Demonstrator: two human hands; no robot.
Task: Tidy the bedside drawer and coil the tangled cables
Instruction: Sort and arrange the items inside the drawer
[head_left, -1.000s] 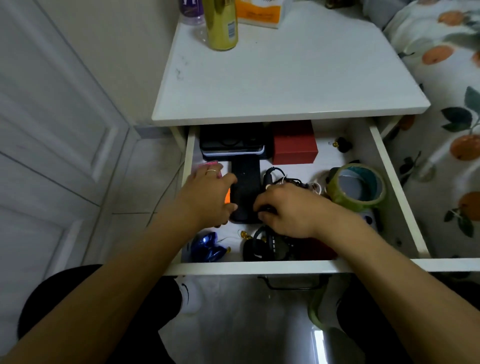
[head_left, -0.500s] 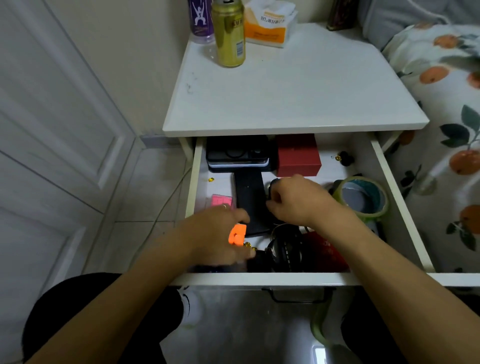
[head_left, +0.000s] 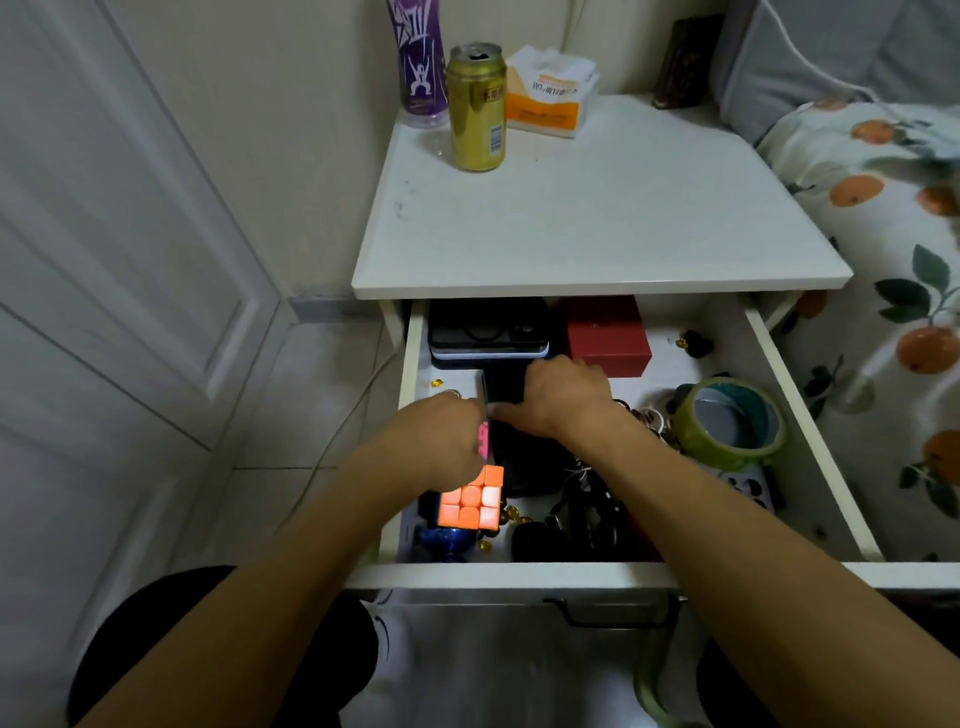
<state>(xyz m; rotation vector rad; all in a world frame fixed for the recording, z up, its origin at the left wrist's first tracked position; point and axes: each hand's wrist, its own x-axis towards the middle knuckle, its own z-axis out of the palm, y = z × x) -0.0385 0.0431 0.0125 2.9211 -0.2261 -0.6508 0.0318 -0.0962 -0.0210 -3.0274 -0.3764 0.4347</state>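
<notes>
The left hand (head_left: 441, 441) holds a pink-and-orange puzzle cube (head_left: 471, 501) from above, fingers curled over its top. The right hand (head_left: 563, 397) rests on a long flat black device (head_left: 511, 452) just beside it; whether its fingers pinch the device I cannot tell. To do this step well, I judge the cube should be lifted straight up and set in a bare corner, not dragged through the clutter. The open white wooden drawer (head_left: 815, 441) holds the tangled black cables (head_left: 587, 512) below the right wrist, a green tape roll (head_left: 727, 423) to its right, a dark red box (head_left: 608, 338) and a stack of black flat devices (head_left: 488, 330) beyond the fingers
</notes>
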